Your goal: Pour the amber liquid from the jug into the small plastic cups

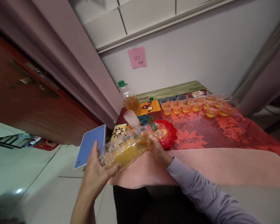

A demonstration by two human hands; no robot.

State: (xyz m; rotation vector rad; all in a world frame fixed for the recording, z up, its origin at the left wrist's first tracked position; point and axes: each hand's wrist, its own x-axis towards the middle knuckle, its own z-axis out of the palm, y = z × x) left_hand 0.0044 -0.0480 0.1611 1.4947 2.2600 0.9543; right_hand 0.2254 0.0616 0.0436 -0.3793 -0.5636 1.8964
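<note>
A large clear plastic bottle (128, 151) with yellow liquid lies tilted nearly sideways between my hands, above the table's near edge. My left hand (96, 171) grips its left end, with the thumb along the underside. My right hand (158, 152) holds the right end; its fingertips are partly hidden. Just beyond that end is a red scalloped dish (171, 137) with a clear plastic cup (161, 128) in it. A green plastic handle (152, 123) shows beside the cup. I cannot tell whether liquid is flowing. Behind the bottle, a stack of clear cups (132, 118) leans over.
A second bottle (132, 102) with a green cap stands at the back left. Several clear cups (196, 105) with yellow-orange liquid stand in rows at the back right. A small green cap (151, 99) lies near the wall. A blue stool (91, 144) is left of the table.
</note>
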